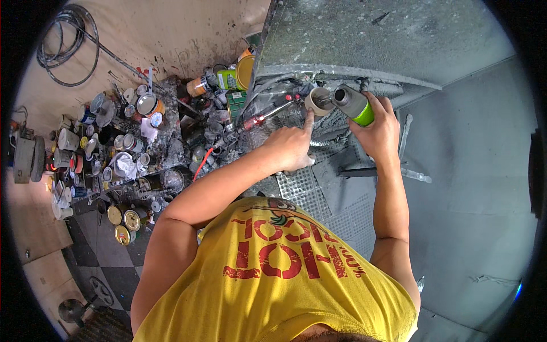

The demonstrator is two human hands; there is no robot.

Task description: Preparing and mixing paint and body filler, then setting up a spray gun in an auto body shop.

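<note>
A small beige cup [313, 105] with grey stuff inside stands on a cluttered, paint-stained work surface in front of me. My left hand [290, 146] reaches to its near side: the index finger is stretched out against the cup wall and the thumb stands apart. Wrapped around a grey-and-green bottle [354, 105] is my right hand [380, 126]. The bottle is tilted to the left, its dark mouth close to the right rim of the cup. Whether liquid runs out of it is hard to make out.
Left of the cup lies a tool with a red handle [253, 122], near a red hose [203, 164]. Many paint cans and tubs crowd the left bench, with several open-topped cans [132, 220] below. A large grey panel [364, 34] rises beyond the cup; a perforated mat [302, 185] lies below.
</note>
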